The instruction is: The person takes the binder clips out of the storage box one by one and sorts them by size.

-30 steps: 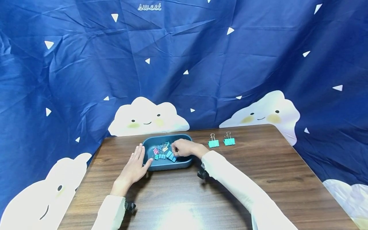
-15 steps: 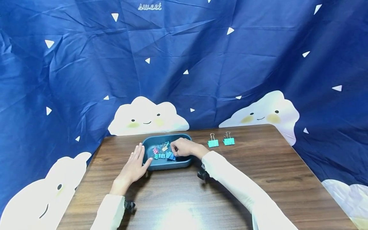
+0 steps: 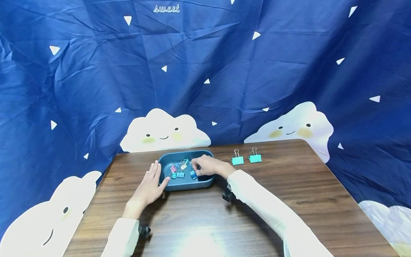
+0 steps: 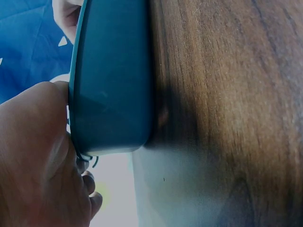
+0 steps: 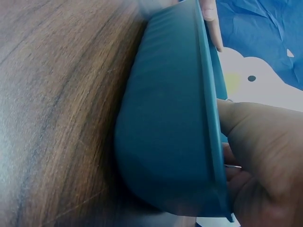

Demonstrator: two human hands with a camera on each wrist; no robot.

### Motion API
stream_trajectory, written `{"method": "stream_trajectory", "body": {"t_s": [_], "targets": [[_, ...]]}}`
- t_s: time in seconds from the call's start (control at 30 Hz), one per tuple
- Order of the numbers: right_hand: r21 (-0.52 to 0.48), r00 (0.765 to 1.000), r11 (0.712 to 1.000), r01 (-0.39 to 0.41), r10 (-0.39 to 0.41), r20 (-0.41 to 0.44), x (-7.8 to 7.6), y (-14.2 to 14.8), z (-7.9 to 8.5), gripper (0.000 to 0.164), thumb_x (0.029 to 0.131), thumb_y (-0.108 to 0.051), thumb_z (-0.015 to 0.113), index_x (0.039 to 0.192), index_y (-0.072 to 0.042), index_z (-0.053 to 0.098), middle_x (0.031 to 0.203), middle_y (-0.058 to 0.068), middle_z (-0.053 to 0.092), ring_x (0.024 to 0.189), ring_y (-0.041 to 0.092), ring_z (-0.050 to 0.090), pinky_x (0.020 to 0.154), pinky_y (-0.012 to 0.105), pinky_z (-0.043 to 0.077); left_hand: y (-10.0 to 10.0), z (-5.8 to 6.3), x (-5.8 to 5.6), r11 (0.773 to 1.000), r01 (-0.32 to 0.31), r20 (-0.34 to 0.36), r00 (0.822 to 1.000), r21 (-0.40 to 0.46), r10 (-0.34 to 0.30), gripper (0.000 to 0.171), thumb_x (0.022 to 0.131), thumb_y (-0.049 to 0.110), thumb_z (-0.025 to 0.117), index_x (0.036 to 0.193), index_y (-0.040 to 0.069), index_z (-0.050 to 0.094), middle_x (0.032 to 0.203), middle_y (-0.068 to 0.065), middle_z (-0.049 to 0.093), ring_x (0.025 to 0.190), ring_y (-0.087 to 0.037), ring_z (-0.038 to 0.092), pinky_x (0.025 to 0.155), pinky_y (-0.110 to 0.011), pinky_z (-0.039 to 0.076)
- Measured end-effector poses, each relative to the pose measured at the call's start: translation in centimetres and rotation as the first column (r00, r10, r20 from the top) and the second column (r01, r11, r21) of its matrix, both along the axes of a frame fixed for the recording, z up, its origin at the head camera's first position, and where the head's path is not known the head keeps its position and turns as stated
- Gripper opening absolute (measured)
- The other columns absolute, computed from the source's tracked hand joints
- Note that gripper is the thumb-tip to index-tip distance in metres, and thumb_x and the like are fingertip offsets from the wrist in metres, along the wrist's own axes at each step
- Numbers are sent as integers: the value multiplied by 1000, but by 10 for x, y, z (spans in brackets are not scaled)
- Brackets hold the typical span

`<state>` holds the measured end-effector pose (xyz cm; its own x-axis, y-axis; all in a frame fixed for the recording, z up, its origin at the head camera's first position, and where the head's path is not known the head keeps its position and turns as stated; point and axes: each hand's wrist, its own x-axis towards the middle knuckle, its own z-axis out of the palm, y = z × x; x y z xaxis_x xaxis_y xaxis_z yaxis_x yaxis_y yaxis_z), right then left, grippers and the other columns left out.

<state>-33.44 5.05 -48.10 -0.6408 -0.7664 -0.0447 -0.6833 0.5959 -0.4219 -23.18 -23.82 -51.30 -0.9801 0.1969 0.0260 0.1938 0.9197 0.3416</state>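
A dark teal tray (image 3: 189, 186) stands near the table's far edge, with several small binder clips (image 3: 180, 175) in blue, teal and pink inside. My left hand (image 3: 149, 189) rests on the tray's left end, fingers extended along the side and thumb over the near rim. My right hand (image 3: 207, 166) reaches over the right end, fingers curled down inside. It pinches a blue binder clip (image 3: 193, 174) low in the tray. In the right wrist view, a thin wire handle (image 5: 232, 166) shows between the fingers, while the tray wall hides the clip's body.
Two larger teal binder clips, one binder clip (image 3: 237, 160) nearer the tray and another binder clip (image 3: 255, 158) beyond it, stand on the wooden table (image 3: 273, 178) to the right. A blue cloud-print curtain (image 3: 192, 71) hangs behind the table.
The blue binder clip at my right fingertips has turned and shows a smaller face. My right hand has barely shifted; the left hand stays in place on the tray.
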Motion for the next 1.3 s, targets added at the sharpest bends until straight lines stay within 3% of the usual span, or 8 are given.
{"method": "stream_trajectory", "body": {"t_s": [0.17,0.3,0.47,0.63,0.9,1.13,1.3], "targets": [[0,1000,1000,-6,6,-31,-1,1,-2,7,101,-15,72,106,-17,67,106,2,72,97,15,65,88,31,56,0,-2,1,1000,1,-11,1000,0,-1,86,113,54,41,168,-7,14,178,-25,6,166,-44,10,134,-62,16],[2,999,1000,-8,8,-54,-2,1,-3,13,103,-20,72,115,-15,74,117,5,75,113,20,69,101,39,58,-1,-3,2,1000,-1,-18,1000,4,1,86,113,55,40,168,-7,14,178,-24,6,166,-44,8,134,-61,16],[14,999,1000,10,-9,-49,-3,2,-5,17,104,-20,71,119,-14,77,119,5,74,112,21,68,101,39,58,0,-3,3,1000,0,-25,1000,7,0,87,112,55,40,167,-7,15,178,-25,7,166,-45,9,134,-62,16],[-9,999,1000,28,-28,-41,-3,3,-7,24,101,-9,72,124,-13,77,123,6,73,104,19,64,96,38,57,0,-3,3,1000,-3,-28,1000,12,3,86,112,53,41,167,-7,16,178,-25,9,166,-44,10,134,-61,16],[-32,997,999,22,-24,-69,-5,8,-8,22,103,-10,70,122,-13,79,114,4,74,86,12,57,83,31,53,1,-1,3,1000,3,-40,999,-9,-3,86,112,54,41,166,-9,17,177,-27,10,165,-45,11,134,-62,16],[-77,997,996,45,-50,-52,-7,10,-7,19,102,-12,72,120,-12,79,123,5,77,100,15,68,92,33,59,1,1,1,999,5,-51,999,-32,-6,85,113,53,41,166,-9,17,178,-26,9,166,-44,10,134,-61,16],[-94,998,995,39,-44,-49,-9,13,-10,20,101,-14,74,120,-13,80,123,6,78,103,18,75,91,33,61,1,1,2,999,2,-52,999,-35,-3,84,113,51,43,166,-9,18,177,-26,10,165,-44,12,134,-60,16]]}}
